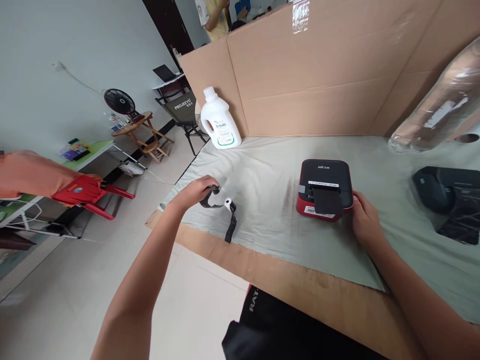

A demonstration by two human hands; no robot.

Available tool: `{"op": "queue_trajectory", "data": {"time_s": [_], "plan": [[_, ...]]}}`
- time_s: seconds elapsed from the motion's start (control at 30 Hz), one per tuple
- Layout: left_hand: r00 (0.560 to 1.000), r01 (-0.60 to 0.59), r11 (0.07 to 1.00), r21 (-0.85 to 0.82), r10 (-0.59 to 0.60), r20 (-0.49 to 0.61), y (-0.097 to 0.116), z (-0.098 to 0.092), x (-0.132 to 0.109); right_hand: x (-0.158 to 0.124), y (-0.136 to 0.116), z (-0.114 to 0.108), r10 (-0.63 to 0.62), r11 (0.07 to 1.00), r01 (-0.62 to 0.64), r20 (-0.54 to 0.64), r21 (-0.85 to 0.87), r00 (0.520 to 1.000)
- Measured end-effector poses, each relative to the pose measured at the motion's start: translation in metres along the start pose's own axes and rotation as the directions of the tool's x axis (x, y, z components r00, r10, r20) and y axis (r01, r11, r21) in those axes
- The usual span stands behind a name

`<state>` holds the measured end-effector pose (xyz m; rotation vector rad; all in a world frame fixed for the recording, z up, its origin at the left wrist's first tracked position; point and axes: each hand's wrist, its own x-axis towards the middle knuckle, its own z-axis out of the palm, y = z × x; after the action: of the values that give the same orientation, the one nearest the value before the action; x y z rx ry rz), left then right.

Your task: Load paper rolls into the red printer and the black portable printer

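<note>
My left hand (199,191) is closed around a small dark roll (214,189), with a loose black strip (206,201) hanging below it. Just right of that hand, a small roll with a white end and a black strip trailing from it (231,220) lies on the cloth. A black and red label printer (325,175) sits to the right, with a dark flap or sheet (327,201) sticking out of its front slot. My right hand (364,216) grips the printer's right side; its fingers are partly hidden.
A pale green cloth (270,165) covers the wooden table (262,265). A white jug (221,122) stands at the back left, before a cardboard wall (311,90). At right are a black device (450,185) and a plastic-wrapped bundle (435,110). Other people are partly visible beyond.
</note>
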<state>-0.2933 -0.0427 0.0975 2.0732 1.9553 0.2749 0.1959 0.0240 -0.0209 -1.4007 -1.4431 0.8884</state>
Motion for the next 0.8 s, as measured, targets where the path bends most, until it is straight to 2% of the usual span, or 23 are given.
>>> {"op": "queue_trajectory", "data": {"time_s": [0.1, 0.2, 0.3, 0.43, 0.5, 0.57, 0.63, 0.7, 0.8], "plan": [[0.993, -0.103, 0.995, 0.019, 0.103, -0.053, -0.015, 0.003, -0.011, 0.001, 0.003, 0.001, -0.002, 1.000, 0.002, -0.030, -0.017, 1.000], [0.987, -0.159, 0.987, -0.008, 0.159, -0.031, -0.024, 0.011, -0.014, 0.002, 0.005, 0.003, -0.006, 0.999, 0.004, -0.042, -0.035, 0.999], [0.994, -0.109, 0.994, 0.030, 0.109, -0.030, -0.022, 0.028, -0.009, 0.002, 0.005, 0.003, -0.028, 0.999, 0.026, -0.042, -0.047, 0.999], [0.999, -0.003, 0.983, 0.182, 0.010, -0.038, -0.012, 0.057, 0.003, 0.002, 0.003, 0.003, -0.026, 0.998, 0.024, -0.042, -0.054, 0.999], [1.000, -0.002, 0.966, 0.259, 0.008, -0.021, -0.007, 0.063, 0.005, 0.002, 0.003, 0.003, -0.023, 0.998, 0.020, -0.047, -0.058, 0.999], [0.999, 0.003, 0.949, 0.315, 0.007, -0.032, -0.003, 0.062, 0.005, 0.003, 0.004, 0.004, -0.033, 0.998, 0.030, -0.055, -0.059, 0.998], [0.995, 0.039, 0.942, 0.334, -0.006, -0.101, 0.004, 0.053, 0.003, 0.003, 0.006, 0.004, -0.044, 0.998, 0.041, -0.060, -0.057, 0.997], [0.968, 0.091, 0.956, 0.279, -0.019, -0.251, 0.017, 0.044, 0.001, 0.003, 0.009, 0.004, -0.050, 0.998, 0.047, -0.059, -0.050, 0.997], [0.869, 0.076, 0.996, 0.043, -0.045, -0.493, 0.048, 0.040, 0.001, 0.004, 0.011, 0.004, -0.047, 0.998, 0.045, -0.056, -0.040, 0.997]]}}
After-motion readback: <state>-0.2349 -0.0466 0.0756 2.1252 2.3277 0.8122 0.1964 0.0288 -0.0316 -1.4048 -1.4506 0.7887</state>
